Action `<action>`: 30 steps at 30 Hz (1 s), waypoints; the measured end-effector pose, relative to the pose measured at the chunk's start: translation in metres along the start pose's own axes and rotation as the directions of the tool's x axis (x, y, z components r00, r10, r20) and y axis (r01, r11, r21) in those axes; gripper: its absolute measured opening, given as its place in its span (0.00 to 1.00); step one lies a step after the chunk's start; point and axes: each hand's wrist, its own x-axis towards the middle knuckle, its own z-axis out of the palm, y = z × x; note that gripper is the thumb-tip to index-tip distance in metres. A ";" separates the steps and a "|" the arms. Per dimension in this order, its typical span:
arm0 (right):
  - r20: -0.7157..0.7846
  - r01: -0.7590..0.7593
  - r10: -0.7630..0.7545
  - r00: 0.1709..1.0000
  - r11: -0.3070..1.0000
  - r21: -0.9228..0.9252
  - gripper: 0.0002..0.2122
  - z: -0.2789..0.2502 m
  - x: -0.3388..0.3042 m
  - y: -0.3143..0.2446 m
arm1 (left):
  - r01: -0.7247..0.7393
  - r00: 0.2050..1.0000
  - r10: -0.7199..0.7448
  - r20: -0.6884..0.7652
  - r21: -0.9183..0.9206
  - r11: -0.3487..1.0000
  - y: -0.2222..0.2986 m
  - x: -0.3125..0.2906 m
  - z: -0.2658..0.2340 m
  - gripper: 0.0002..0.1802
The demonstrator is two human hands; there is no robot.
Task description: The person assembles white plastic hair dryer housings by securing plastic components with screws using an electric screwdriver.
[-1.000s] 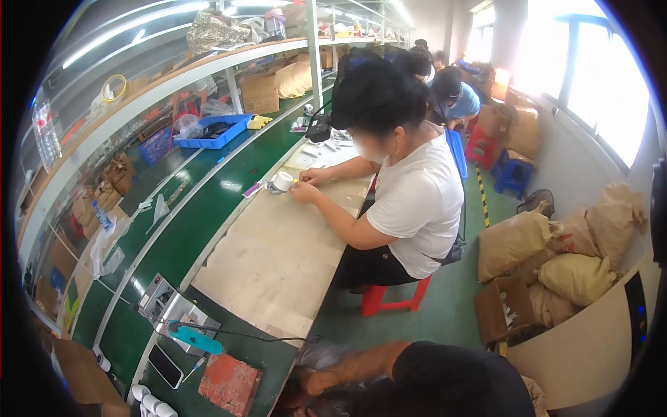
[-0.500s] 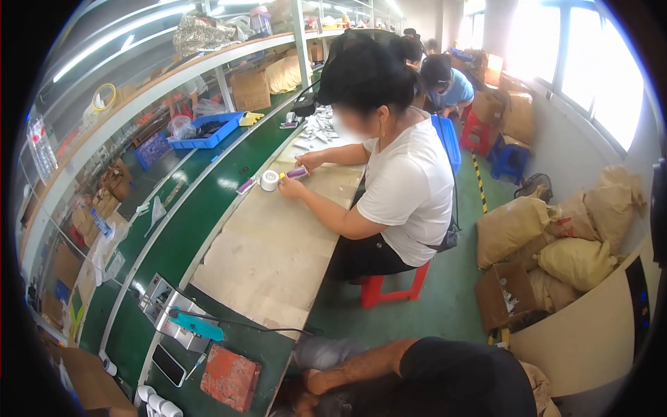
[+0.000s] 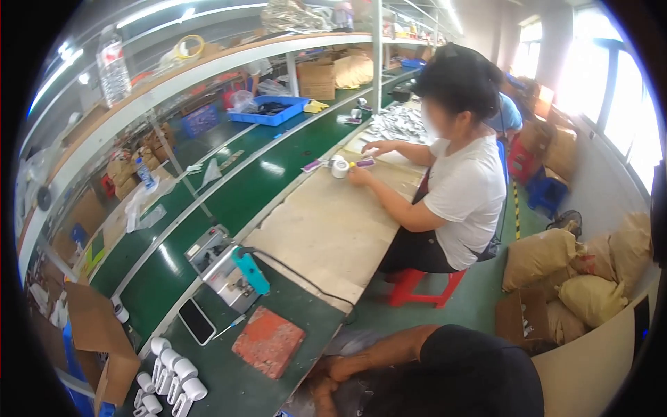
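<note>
My right hand (image 3: 340, 368) is low at the bench's near edge, at the end of a bare forearm coming from a black sleeve. Close against it is what looks like my left hand (image 3: 322, 397), partly in shadow. The fingers of both are too dark and overlapped to make out. Greyish clear plastic (image 3: 353, 340) lies just beyond my hands. On the green bench beside them sits a worn red block (image 3: 269, 342). Left of the block are a phone (image 3: 197, 322), a metal device with a teal handle (image 3: 251, 270), and several white cylindrical parts with looped handles (image 3: 182, 368).
A co-worker in a white shirt (image 3: 467, 174) sits on a red stool (image 3: 425, 286), handling small purple and white parts over a paper-covered bench (image 3: 316, 222). An open cardboard box (image 3: 104, 333) stands at the left. Stuffed sacks (image 3: 538, 257) lie on the right; a shelf (image 3: 229, 59) runs overhead.
My view has swung left and down, so the scene sits further right and more white parts show. The co-worker's far hand has moved away from the purple part. My hands stay together.
</note>
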 end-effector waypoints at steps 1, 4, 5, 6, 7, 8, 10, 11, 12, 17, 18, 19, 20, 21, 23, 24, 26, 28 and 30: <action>-0.074 -0.138 0.135 0.988 0.990 -0.034 0.13 0.004 0.038 -0.004 | 0.109 0.994 -0.109 -0.005 0.040 0.993 -0.109 -0.070 0.033 0.33; -0.431 -0.707 0.633 0.643 0.707 -0.017 0.18 -0.003 0.045 -0.049 | 0.134 0.986 -0.078 0.145 -0.982 -0.130 -0.191 -0.048 0.080 0.37; -0.258 -0.813 0.771 0.582 0.557 -0.167 0.20 -0.016 0.057 -0.067 | 0.023 0.989 -0.139 -0.042 -0.901 0.433 -0.201 -0.034 0.109 0.35; -0.094 -0.840 0.877 0.470 0.413 -0.351 0.22 -0.032 0.075 -0.085 | -0.026 0.974 -0.093 -0.207 -0.507 0.861 -0.212 -0.033 0.135 0.32; -0.109 -0.837 0.875 0.471 0.405 -0.367 0.19 -0.039 0.081 -0.091 | -0.036 0.955 0.053 -0.292 0.062 0.997 -0.218 -0.044 0.148 0.30; -0.140 -0.848 0.878 0.457 0.384 -0.365 0.17 -0.040 0.081 -0.096 | -0.032 0.962 0.049 -0.270 0.068 0.997 -0.215 -0.045 0.143 0.30; -0.096 -0.860 0.890 0.446 0.396 -0.321 0.16 -0.042 0.082 -0.084 | 0.029 0.971 -0.026 -0.238 0.007 1.000 -0.193 -0.062 0.131 0.34; -0.086 -0.881 0.904 0.418 0.380 -0.283 0.15 -0.039 0.079 -0.075 | 0.056 0.972 -0.061 -0.226 -0.028 0.998 -0.171 -0.064 0.123 0.36; -0.070 -0.884 0.909 0.411 0.379 -0.272 0.15 -0.029 0.069 -0.063 | 0.066 0.975 -0.078 -0.209 -0.064 0.996 -0.151 -0.053 0.116 0.38; -0.102 -0.739 0.764 0.638 0.568 -0.363 0.14 -0.034 0.041 -0.063 | -0.332 0.876 0.432 -0.216 0.380 0.864 -0.167 -0.046 0.134 0.25; -0.071 -0.707 0.744 0.665 0.595 -0.384 0.14 -0.035 0.053 -0.062 | -0.287 0.894 0.390 -0.220 0.388 0.876 -0.249 -0.104 0.184 0.25; -0.082 -0.747 0.770 0.633 0.580 -0.324 0.15 -0.032 0.061 -0.061 | -0.273 0.898 0.379 -0.222 0.393 0.878 -0.304 -0.151 0.213 0.25; -0.101 -0.806 0.812 0.575 0.541 -0.240 0.15 -0.036 0.058 -0.060 | -0.294 0.894 0.394 -0.212 0.386 0.874 -0.329 -0.158 0.231 0.25; -0.099 -0.803 0.811 0.577 0.541 -0.248 0.15 -0.048 0.056 -0.070 | -0.315 0.893 0.404 -0.200 0.365 0.876 -0.333 -0.159 0.250 0.25; -0.075 -0.818 0.826 0.559 0.535 -0.212 0.17 -0.077 0.071 -0.118 | -0.339 0.895 0.409 -0.177 0.327 0.882 -0.311 -0.149 0.280 0.25; -0.093 -0.830 0.834 0.544 0.518 -0.208 0.17 -0.079 0.061 -0.116 | -0.393 0.878 0.451 -0.161 0.295 0.871 -0.293 -0.120 0.296 0.25; -0.203 -0.834 0.828 0.523 0.448 -0.322 0.19 -0.078 0.043 -0.111 | -0.500 0.833 0.536 -0.135 0.232 0.835 -0.238 -0.056 0.328 0.25; -0.233 -0.856 0.833 0.502 0.441 -0.268 0.19 -0.078 0.027 -0.106 | -0.578 0.794 0.599 -0.106 0.177 0.797 -0.154 -0.005 0.341 0.24; -0.241 -0.849 0.817 0.524 0.478 -0.225 0.20 -0.078 0.027 -0.099 | -0.615 0.776 0.627 -0.064 0.143 0.776 -0.098 0.014 0.328 0.24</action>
